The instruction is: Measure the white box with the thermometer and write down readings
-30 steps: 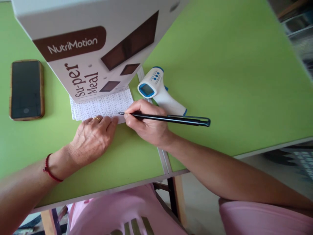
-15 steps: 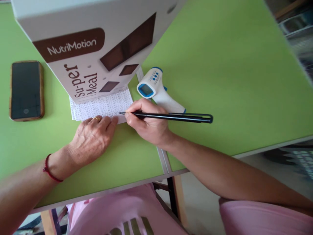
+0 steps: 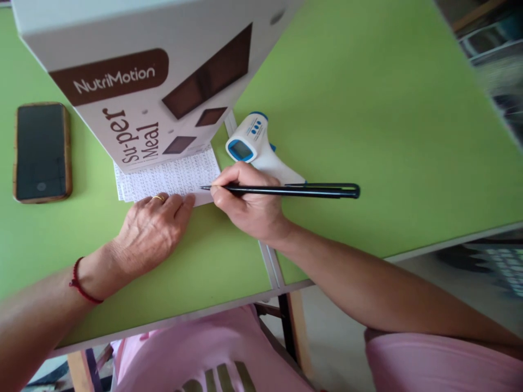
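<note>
Table [image 3: 368,125] bright green, pale edging [image 3: 453,239]; pale seam strip [image 3: 270,265] running in from near edge; wood uprights [image 3: 299,332] below; floor [image 3: 337,326] pale grey; blurred clutter [image 3: 494,60] past right edge; light soft, faint sheen on the green

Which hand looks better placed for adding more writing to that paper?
Likely the right hand: it grips the pen, tip pointing at the paper. The left hand has no pen and rests at the paper's near edge.
</note>
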`<state>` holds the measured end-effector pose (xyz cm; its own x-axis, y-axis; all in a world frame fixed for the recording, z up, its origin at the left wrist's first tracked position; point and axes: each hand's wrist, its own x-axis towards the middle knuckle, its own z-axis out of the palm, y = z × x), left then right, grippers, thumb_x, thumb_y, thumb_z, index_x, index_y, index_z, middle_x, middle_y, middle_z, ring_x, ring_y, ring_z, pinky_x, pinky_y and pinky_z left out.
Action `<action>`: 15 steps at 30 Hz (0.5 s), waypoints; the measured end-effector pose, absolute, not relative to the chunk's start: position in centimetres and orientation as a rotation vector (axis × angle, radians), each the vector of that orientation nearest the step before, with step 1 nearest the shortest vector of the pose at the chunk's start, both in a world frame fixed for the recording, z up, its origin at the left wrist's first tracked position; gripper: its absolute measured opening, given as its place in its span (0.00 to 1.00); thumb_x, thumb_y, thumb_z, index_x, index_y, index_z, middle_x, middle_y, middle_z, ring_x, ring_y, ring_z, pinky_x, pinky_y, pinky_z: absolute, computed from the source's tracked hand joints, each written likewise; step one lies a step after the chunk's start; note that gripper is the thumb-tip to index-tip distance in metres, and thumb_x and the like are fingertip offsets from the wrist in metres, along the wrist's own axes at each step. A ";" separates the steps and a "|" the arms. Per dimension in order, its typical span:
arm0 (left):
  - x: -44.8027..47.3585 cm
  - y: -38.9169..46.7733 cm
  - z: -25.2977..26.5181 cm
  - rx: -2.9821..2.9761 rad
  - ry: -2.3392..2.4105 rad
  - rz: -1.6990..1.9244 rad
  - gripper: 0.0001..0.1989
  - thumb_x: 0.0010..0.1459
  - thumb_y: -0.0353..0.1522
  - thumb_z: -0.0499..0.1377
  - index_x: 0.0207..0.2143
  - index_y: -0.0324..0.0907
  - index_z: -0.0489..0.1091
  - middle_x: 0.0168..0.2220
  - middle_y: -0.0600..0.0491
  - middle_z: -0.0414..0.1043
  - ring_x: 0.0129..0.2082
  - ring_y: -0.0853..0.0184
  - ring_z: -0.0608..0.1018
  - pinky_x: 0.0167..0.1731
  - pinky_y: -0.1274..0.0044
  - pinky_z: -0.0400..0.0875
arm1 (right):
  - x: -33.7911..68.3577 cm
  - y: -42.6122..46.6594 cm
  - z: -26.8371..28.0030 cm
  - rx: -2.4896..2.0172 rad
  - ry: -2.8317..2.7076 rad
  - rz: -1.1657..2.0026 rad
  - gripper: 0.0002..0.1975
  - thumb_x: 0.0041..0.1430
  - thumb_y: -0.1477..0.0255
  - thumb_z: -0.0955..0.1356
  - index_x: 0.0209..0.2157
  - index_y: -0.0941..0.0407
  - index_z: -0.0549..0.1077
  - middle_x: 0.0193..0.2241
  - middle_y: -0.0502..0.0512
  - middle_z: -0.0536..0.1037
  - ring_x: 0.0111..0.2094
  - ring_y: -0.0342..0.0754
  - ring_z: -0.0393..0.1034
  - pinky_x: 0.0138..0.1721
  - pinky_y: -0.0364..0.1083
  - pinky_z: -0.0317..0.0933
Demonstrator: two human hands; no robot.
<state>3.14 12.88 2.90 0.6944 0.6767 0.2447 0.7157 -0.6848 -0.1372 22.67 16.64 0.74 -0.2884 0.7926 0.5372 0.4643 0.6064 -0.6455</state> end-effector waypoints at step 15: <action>3.0 12.9 2.9 -2.683 -1.111 -0.255 0.11 0.65 0.24 0.51 0.46 0.35 0.70 0.27 0.53 0.71 0.25 0.66 0.75 0.18 0.76 0.67 | 22.7 16.7 0.7 -0.993 -1.949 0.491 0.08 0.57 0.73 0.66 0.26 0.53 0.64 0.18 0.43 0.69 0.18 0.39 0.61 0.20 0.40 0.56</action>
<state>3.04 12.89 2.91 0.6981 0.6730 0.2446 0.7123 -0.6876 -0.1410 22.73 16.71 0.68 -0.3036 0.7961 0.5235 0.4527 0.6040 -0.6559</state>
